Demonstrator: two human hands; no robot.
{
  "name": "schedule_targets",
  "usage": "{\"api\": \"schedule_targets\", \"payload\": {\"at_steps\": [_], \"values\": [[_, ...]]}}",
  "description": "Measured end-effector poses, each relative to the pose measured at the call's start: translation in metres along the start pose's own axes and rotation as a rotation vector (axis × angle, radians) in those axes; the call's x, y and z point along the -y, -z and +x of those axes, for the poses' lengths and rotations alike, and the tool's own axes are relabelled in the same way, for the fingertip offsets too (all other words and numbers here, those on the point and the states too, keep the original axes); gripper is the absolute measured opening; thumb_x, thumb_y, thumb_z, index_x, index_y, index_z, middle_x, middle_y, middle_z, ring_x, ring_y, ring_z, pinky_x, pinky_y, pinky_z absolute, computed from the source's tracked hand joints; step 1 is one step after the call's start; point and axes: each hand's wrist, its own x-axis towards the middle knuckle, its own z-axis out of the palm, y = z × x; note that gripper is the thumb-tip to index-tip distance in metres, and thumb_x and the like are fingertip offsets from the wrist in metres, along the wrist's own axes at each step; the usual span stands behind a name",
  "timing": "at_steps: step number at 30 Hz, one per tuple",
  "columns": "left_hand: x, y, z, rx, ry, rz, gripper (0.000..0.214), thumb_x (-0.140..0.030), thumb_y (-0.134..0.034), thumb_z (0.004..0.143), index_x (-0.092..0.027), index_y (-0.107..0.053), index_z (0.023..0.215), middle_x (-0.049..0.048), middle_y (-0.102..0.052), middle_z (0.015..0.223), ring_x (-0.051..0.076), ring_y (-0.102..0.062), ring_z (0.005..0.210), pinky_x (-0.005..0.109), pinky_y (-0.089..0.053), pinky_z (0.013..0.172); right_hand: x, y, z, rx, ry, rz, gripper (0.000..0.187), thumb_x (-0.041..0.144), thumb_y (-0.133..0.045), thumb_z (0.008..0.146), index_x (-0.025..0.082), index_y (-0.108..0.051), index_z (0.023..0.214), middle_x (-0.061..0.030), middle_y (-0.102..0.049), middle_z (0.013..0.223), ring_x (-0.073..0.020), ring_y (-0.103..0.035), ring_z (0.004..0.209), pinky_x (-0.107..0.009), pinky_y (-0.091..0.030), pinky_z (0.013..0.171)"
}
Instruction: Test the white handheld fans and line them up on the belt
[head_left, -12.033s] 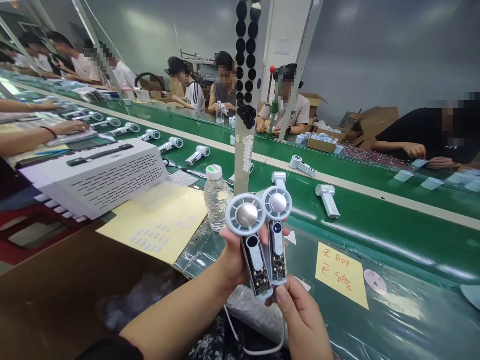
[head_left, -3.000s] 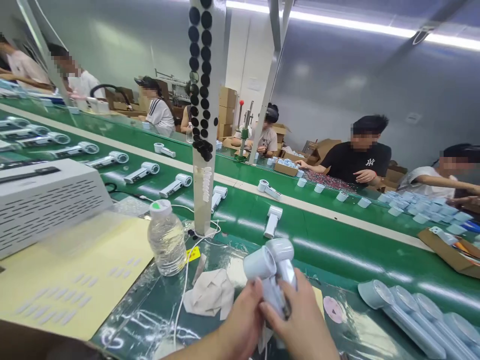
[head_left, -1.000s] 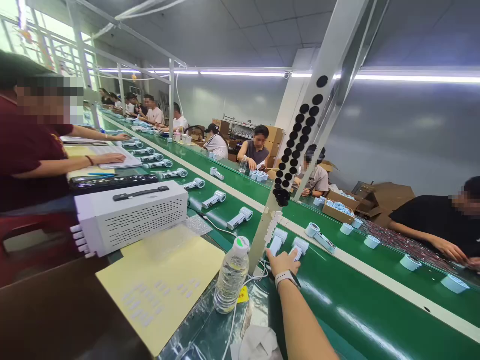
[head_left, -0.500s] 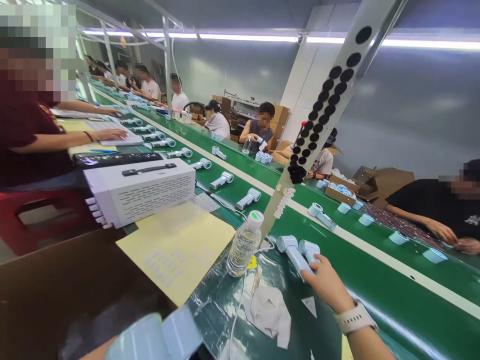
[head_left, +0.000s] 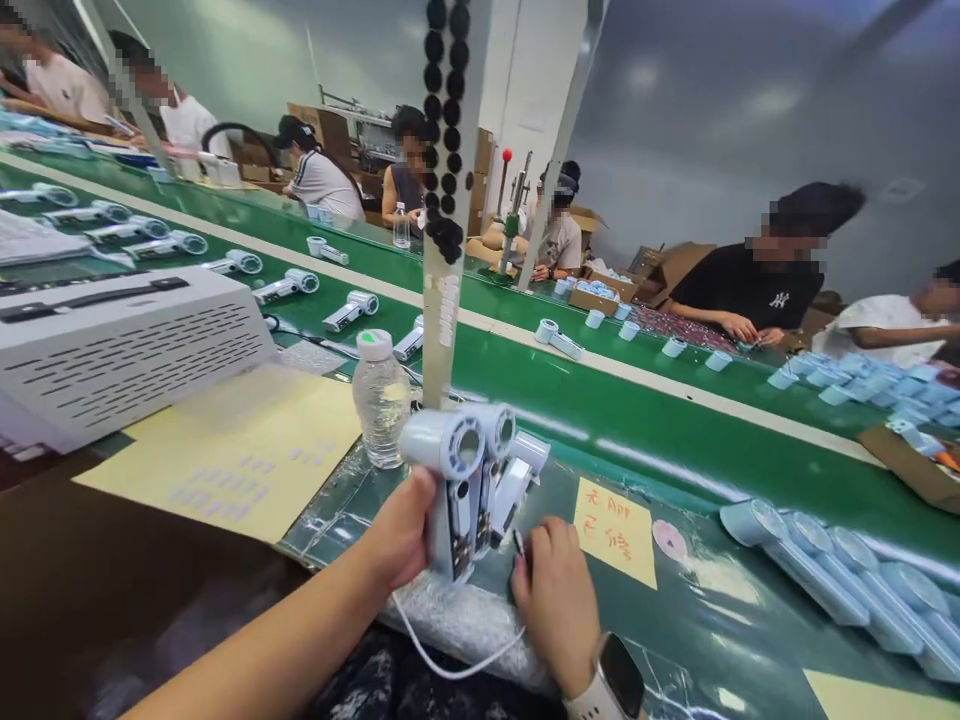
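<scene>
My left hand [head_left: 409, 530] is closed round light-blue hair-dryer-shaped housings [head_left: 450, 450], at least two side by side, held upright with round heads on top and open inner sides showing. Just behind them another such housing [head_left: 531, 455] leans on the bench. To their right, my right hand [head_left: 559, 590] has its fingers curled in a pinch, with a small dark piece [head_left: 518, 543] showing at the tips. A white cable [head_left: 450, 675] loops from below the housings to that hand; whether it joins the dark piece I cannot tell.
A water bottle [head_left: 381, 400] and a perforated white box [head_left: 135, 350] stand left, near a yellow sheet [head_left: 247, 470]. A handwritten yellow note [head_left: 615, 530] lies right, before several housings [head_left: 847, 570]. A post [head_left: 442, 330] rises ahead; beyond runs the green conveyor [head_left: 637, 400]. Co-workers sit across it.
The view has swung right. The housings, earlier lying under my right hand, appear to be upright in my left hand. My right hand has drawn back and now pinches a small dark piece.
</scene>
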Motion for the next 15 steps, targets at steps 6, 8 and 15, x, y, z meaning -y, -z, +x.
{"api": "schedule_targets", "payload": {"at_steps": [6,8,15], "values": [[0.013,-0.03,0.013,0.149,0.047,-0.11,0.06,-0.065,-0.082,0.056,-0.017,-0.073,0.09,0.0099,-0.075,0.099,0.032,-0.068,0.106,0.044,-0.051,0.097,0.001,0.01,-0.023,0.169,-0.052,0.389,0.026,0.047,-0.044,0.094,0.023,-0.049,0.085,-0.0034,-0.062,0.07,-0.0212,-0.06,0.062,-0.033,-0.048,0.06],[0.014,-0.031,0.012,0.135,0.065,-0.142,0.058,-0.068,-0.08,0.057,-0.016,-0.071,0.084,0.0097,-0.075,0.099,0.032,-0.068,0.105,0.044,-0.051,0.096,0.005,0.013,-0.032,0.205,-0.098,0.574,0.036,0.056,-0.049,0.092,0.021,-0.055,0.097,-0.0015,-0.063,0.068,-0.0193,-0.06,0.059,-0.03,-0.046,0.058],[0.003,-0.035,0.015,0.184,-0.039,-0.174,0.061,-0.074,-0.073,0.058,-0.016,-0.069,0.075,0.0091,-0.073,0.1,0.023,-0.07,0.083,0.033,-0.057,0.075,0.033,0.01,-0.035,0.275,-0.246,0.874,0.059,0.062,-0.071,0.075,0.016,-0.069,0.111,0.0018,-0.058,0.058,-0.0175,-0.056,0.054,-0.03,-0.044,0.058]]}}
